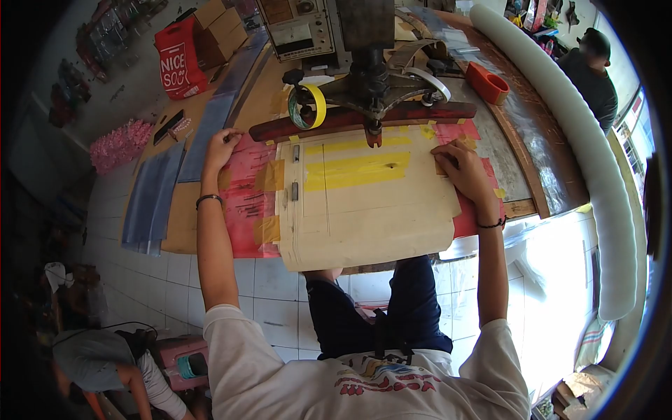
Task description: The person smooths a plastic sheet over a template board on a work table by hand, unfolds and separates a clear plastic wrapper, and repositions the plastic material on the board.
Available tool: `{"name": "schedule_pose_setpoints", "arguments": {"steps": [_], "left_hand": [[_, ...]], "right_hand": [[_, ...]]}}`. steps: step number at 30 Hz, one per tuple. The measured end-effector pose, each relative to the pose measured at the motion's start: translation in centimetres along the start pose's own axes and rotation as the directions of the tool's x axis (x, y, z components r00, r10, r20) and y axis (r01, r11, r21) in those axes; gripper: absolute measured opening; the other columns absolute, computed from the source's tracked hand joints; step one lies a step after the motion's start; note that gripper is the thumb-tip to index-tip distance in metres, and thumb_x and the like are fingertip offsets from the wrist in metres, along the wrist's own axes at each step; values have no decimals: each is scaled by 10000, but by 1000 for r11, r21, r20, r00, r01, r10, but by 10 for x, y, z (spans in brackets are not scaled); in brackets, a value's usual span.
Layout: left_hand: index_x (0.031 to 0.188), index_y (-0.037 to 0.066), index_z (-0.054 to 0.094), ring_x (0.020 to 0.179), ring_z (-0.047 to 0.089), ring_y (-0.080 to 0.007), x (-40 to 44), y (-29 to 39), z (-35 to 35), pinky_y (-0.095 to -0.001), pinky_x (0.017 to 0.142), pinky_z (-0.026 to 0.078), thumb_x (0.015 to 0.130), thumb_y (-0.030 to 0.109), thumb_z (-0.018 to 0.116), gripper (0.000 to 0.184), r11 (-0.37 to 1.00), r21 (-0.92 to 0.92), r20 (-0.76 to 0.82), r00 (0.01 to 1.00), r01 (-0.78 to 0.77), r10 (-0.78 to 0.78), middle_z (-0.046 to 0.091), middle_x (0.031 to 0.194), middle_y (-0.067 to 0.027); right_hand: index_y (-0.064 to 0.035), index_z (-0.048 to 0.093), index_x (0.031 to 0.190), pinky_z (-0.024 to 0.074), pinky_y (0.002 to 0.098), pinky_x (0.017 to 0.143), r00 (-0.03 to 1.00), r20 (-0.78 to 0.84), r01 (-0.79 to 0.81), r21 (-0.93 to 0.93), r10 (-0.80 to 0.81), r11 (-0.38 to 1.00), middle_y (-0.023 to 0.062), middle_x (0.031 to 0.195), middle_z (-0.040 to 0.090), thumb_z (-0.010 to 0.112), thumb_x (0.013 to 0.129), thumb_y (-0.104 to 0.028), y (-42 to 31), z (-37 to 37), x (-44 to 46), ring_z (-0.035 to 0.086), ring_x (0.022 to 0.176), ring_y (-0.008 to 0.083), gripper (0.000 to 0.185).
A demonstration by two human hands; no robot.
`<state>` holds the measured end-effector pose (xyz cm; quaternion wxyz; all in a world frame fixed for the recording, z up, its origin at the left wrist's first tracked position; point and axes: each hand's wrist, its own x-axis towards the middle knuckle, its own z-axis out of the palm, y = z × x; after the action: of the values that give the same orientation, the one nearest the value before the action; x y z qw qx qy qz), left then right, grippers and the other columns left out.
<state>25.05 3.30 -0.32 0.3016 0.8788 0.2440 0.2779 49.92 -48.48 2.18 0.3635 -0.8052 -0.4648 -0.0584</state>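
Observation:
A cream sheet (381, 217) with pencil lines and yellow tape strips (350, 171) lies over a red sheet (245, 203) in front of me. Brown tape (269, 229) joins the two along the left side. At the red sheet's upper left corner, my left hand (222, 148) is closed with its fingers at the edge. My right hand (462, 168) is bent in a pinch over the cream sheet's right edge, its fingertips partly hidden. Above the sheets stands a black machine head (369, 84) with a dark red bar (420, 112) across it.
Yellow tape rolls (316, 106) hang on the machine's left arm. A red tape dispenser (488, 82) sits at right, near a long white roll (595, 168). Clear blue plastic strips (157, 196) lie left. One person (591, 70) is at far right, another (105, 360) at lower left.

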Motion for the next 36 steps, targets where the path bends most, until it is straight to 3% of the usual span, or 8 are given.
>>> {"name": "schedule_pose_setpoints", "arguments": {"steps": [10, 13, 19, 23, 26, 31, 33, 36], "left_hand": [[996, 32, 707, 706, 535, -130, -1, 8, 2, -282, 678, 447, 889, 140, 629, 171, 996, 86, -49, 998, -24, 29, 600, 760, -59], [1028, 35, 696, 720, 537, -141, -6, 24, -8, -299, 682, 448, 914, 135, 595, 183, 999, 42, -217, 975, -29, 38, 605, 786, -65], [1238, 32, 602, 1033, 615, -212, -19, 50, -46, -314, 913, 457, 986, 188, 505, 312, 975, 220, 226, 973, 4, -55, 660, 1105, -144], [1379, 85, 499, 1344, 408, -311, -112, 103, -21, -399, 1137, 268, 992, 303, 500, 445, 954, 224, 409, 908, -198, 92, 447, 1439, -183], [1347, 70, 528, 1368, 356, -318, -159, 93, -16, -510, 1145, 203, 964, 306, 538, 449, 846, 496, 176, 977, -196, 124, 483, 1409, -165], [1364, 19, 485, 1405, 314, -324, -182, 70, -107, -541, 1150, 178, 930, 383, 563, 572, 632, 745, -89, 971, 213, -222, 408, 1472, -183], [1366, -30, 471, 1355, 385, -347, -189, 27, -137, -515, 1141, 217, 921, 447, 551, 657, 512, 743, -275, 894, 431, -353, 440, 1435, -219], [1385, -61, 429, 1368, 365, -356, -197, -17, -163, -440, 1138, 261, 939, 490, 502, 712, 651, 604, -252, 885, 460, -392, 378, 1470, -251]], "right_hand": [[-44, 699, 999, 481, 373, 740, 999, -22, 37, 12, -37, 999, 143, 871, 615, 626, 861, -91, 5, 4, -1, 614, 816, 310, 163], [-35, 695, 996, 482, 376, 744, 998, -40, 44, -1, -44, 999, 149, 871, 618, 623, 869, -103, 3, 4, -2, 618, 822, 316, 161], [-44, 697, 997, 481, 384, 745, 998, -22, 55, 7, -55, 998, 155, 878, 619, 618, 876, -115, 3, 2, -1, 620, 823, 320, 160], [-42, 695, 994, 480, 379, 743, 1000, -9, 4, 58, -4, 998, 151, 878, 612, 618, 880, -117, 2, 3, -2, 617, 822, 312, 157], [-37, 692, 993, 481, 373, 744, 1000, -1, 0, 34, 0, 999, 149, 882, 609, 617, 882, -118, 1, 2, 0, 617, 820, 308, 156], [-36, 691, 997, 480, 360, 746, 1000, 10, -1, 60, 1, 998, 144, 889, 610, 618, 878, -111, 3, 2, -2, 618, 809, 300, 158], [-34, 689, 997, 480, 357, 745, 1000, 5, 2, 52, -2, 999, 142, 892, 610, 616, 876, -106, 3, 3, -1, 620, 812, 296, 158], [-29, 686, 999, 481, 352, 747, 1000, 8, 5, 39, -5, 999, 140, 902, 613, 614, 875, -100, 5, 4, -2, 624, 818, 291, 160]]}}
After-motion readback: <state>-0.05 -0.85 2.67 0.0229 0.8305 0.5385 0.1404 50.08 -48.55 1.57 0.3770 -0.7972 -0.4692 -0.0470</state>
